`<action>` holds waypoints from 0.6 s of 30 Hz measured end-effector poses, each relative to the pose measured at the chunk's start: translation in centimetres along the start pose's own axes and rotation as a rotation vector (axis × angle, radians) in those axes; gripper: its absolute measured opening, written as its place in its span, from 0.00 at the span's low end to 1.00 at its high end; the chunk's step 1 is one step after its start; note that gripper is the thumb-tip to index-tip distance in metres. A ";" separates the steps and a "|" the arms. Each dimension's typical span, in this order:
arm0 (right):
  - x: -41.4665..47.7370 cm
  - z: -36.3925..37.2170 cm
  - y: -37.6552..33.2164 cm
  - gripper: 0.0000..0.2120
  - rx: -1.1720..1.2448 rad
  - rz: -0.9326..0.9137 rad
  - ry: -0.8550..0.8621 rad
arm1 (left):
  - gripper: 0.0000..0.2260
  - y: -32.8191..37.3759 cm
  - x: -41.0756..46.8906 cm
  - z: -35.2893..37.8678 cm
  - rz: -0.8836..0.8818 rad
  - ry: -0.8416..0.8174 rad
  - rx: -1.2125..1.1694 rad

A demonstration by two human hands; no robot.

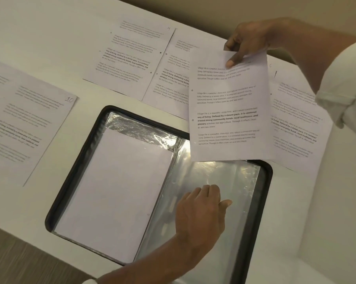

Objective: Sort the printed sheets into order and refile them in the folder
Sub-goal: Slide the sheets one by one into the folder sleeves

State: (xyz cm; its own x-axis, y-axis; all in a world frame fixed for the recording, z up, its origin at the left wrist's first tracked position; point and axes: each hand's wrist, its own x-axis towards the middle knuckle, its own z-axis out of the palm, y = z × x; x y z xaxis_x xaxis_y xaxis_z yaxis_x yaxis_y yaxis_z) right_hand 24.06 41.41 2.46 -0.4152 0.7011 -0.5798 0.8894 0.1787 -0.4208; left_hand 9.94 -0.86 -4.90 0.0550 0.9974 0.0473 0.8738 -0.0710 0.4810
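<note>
While right hand [247, 44] pinches sheet [228, 107] upper right | left hand [199, 210] on sleeve [241, 181], grip unclear | step: refiling | next: slide sheet in

So, clothing-wise there's not much to go on: whoever this is wears a loose, pale off-white top. The right sleeve [347, 78] is roomy and soft-looking, turned back into a thick folded band with a few creases, so the forearm below it is bare. On the other arm only a sliver of the same pale cloth, the left sleeve [90, 281], peeks in at the bottom edge, again with a bare forearm. The right hand [248, 41] and left hand [199, 210] are both bare, and the fingers [231, 62] have short, neat nails.
</note>
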 end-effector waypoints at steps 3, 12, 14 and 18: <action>-1.3 -0.2 -1.8 0.07 -0.036 0.056 -0.024 | 0.21 -1.0 1.1 -0.9 -0.077 0.005 -0.048; 0.6 1.1 0.4 0.07 0.110 0.057 -0.080 | 0.13 -9.3 13.9 -4.8 -0.306 0.056 -0.251; 0.3 0.9 0.6 0.09 0.133 0.063 -0.087 | 0.18 -10.2 16.6 -4.5 -0.323 -0.029 -0.320; -0.6 1.3 1.6 0.10 0.199 0.047 -0.084 | 0.26 -10.7 20.1 -3.9 -0.318 -0.139 -0.475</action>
State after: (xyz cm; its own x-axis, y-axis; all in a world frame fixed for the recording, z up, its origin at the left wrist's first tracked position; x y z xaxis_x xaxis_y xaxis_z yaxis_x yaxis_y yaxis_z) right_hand 25.51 40.37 1.28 -0.3961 0.6443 -0.6542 0.8561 0.0017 -0.5167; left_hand -0.17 19.93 -5.66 -0.0838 0.9611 -0.2634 0.5474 0.2652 0.7938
